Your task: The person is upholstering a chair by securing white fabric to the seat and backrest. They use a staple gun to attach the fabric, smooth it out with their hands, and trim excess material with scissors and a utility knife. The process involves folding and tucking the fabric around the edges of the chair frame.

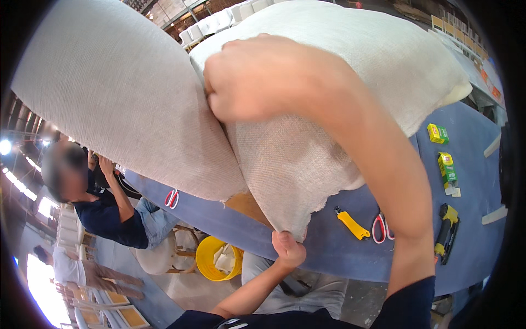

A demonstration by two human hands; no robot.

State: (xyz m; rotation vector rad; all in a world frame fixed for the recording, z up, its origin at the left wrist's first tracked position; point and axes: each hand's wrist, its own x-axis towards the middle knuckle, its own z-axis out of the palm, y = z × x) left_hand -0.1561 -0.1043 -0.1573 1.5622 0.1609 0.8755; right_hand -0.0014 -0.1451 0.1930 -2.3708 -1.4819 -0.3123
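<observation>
A light beige woven fabric covers a chair's padded seat [372, 49] and its tall padded back [109, 93], which meet in a deep crease. Below, a loose fabric flap [290, 175] with a frayed edge hangs toward me. My left hand [287, 249] pinches the lower corner of this flap and draws it taut. Across the seat reaches my right arm, its hand [246, 79] closed in a fist against the crease. Its fingertips are hidden, so what they grip does not show. A piece of brown wood frame [246, 208] shows beside the flap.
On the blue-grey table [323, 257] lie a yellow utility knife [352, 225], red-handled scissors [379, 228], a staple gun [446, 233] and small boxes [447, 169]. More scissors [172, 198] lie left. A yellow bucket [205, 260] holds scraps. A person [109, 214] works at left.
</observation>
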